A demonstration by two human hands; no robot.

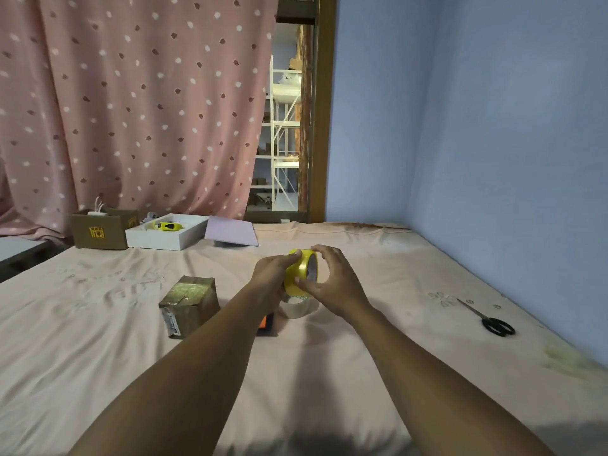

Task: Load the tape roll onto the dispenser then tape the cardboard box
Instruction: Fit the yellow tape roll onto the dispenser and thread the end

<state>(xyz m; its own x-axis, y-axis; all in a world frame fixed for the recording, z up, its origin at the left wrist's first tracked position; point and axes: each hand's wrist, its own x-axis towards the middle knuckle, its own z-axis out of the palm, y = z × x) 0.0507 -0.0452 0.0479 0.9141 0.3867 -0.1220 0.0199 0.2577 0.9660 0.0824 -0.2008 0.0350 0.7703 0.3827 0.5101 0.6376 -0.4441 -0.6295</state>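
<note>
- Yellow tape roll (300, 273) is held up off the bed, pinched between both hands: left hand (273, 274) wraps its left side, right hand (332, 281) clasps the right with fingers curled round the rim.
- Loading looks not yet done; a dark dispenser (267, 324) with orange on it lies mostly hidden under the left wrist, beside a clear tape roll (296, 307).
- Cardboard box (189, 304), already bearing some tape, sits just left, apart from the hands.
- Pink sheet (378, 357) is open to the right; scissors (490, 319) lie near the blue wall (493, 126), well apart.
</note>
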